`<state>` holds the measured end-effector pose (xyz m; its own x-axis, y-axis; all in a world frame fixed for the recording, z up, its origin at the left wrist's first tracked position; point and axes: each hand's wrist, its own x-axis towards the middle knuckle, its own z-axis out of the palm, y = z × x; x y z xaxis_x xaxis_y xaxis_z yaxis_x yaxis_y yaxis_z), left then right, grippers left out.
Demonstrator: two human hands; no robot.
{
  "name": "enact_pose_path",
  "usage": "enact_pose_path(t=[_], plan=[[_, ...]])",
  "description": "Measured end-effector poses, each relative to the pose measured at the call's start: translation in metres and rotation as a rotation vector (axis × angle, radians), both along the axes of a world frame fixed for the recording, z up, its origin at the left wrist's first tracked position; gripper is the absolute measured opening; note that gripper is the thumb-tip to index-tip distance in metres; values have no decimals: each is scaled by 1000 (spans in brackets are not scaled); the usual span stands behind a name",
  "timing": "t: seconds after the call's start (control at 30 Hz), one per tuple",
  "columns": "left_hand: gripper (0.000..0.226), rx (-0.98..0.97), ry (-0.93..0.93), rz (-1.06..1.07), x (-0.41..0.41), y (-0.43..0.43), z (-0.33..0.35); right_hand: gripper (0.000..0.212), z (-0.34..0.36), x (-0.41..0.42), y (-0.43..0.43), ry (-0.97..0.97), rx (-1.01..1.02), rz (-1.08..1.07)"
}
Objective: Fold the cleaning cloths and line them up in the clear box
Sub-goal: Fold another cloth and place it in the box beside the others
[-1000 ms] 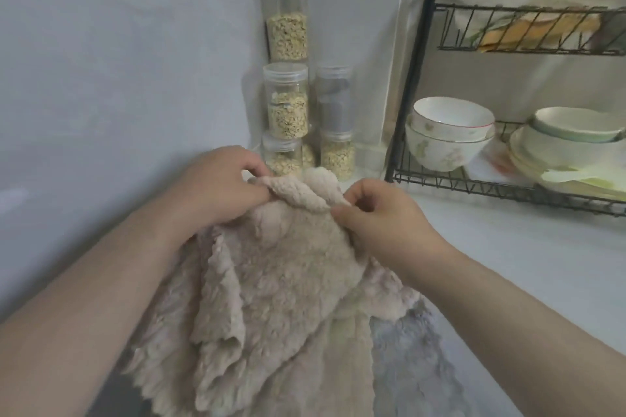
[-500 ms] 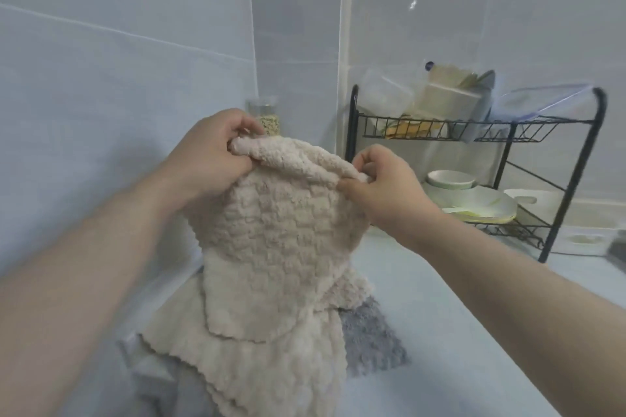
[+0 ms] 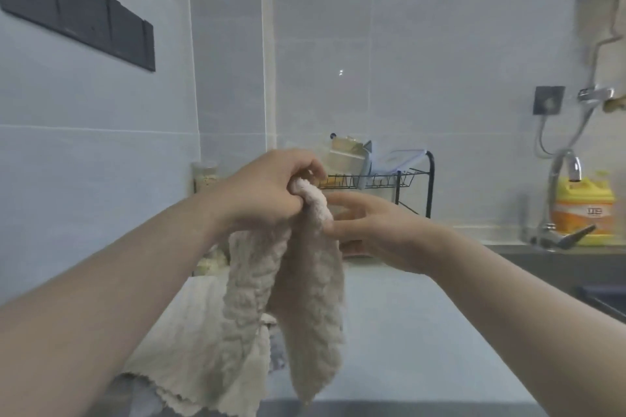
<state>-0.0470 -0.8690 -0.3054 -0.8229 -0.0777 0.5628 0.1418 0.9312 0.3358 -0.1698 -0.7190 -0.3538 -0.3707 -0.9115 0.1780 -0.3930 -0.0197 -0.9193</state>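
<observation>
A beige fluffy cleaning cloth hangs bunched in the air above the counter. My left hand grips its top edge in a closed fist. My right hand is just right of the cloth with fingers spread, its fingertips touching the cloth's side but holding nothing. More beige cloths lie in a pile on the counter below, with a grey cloth partly under them. The clear box is not in view.
A black wire dish rack stands at the back of the pale counter. Jars of grain are against the left wall. A sink, tap and yellow detergent jug are to the right.
The view has tilted up. My right hand let go of the cloth's top edge and opened; the cloth, spread between both hands before, now hangs bunched from my left hand, raised higher.
</observation>
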Motion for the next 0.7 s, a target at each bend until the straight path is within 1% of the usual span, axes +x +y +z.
enact_pose_path(t=[0.07, 0.1, 0.13, 0.17, 0.27, 0.3, 0.37, 0.43, 0.5, 0.57, 0.7], plan=[[40, -39, 0, 17, -2, 12, 3, 17, 0, 4, 17, 75, -28, -58], [38, -56, -4, 28, -2, 16, 6, 9, 0, 4, 27, 106, -23, -87], [35, -80, -15, 40, -2, 19, 7, 8, 1, 3, 36, 129, -11, -115], [32, -121, -34, 58, -1, 21, 9, 13, 3, 2, 46, 164, 9, -150], [22, -259, -106, 140, -1, 24, 12, 34, 12, -2, 70, 353, 103, -291], [22, -269, -131, 168, -3, 24, 12, 34, 16, -4, 77, 420, 137, -341], [22, -256, -165, 209, -8, 21, 13, 31, 23, -9, 91, 548, 196, -440], [12, -249, -166, 214, -18, 15, 12, 30, 29, -16, 102, 634, 232, -498], [5, -286, -171, 225, -36, 11, 9, 33, 30, -29, 105, 738, 230, -568], [10, -351, -146, 242, -59, 8, 7, 26, 29, -48, 100, 796, 185, -652], [22, -398, -32, 286, -96, 3, 14, 5, 30, -89, 89, 923, 105, -835]])
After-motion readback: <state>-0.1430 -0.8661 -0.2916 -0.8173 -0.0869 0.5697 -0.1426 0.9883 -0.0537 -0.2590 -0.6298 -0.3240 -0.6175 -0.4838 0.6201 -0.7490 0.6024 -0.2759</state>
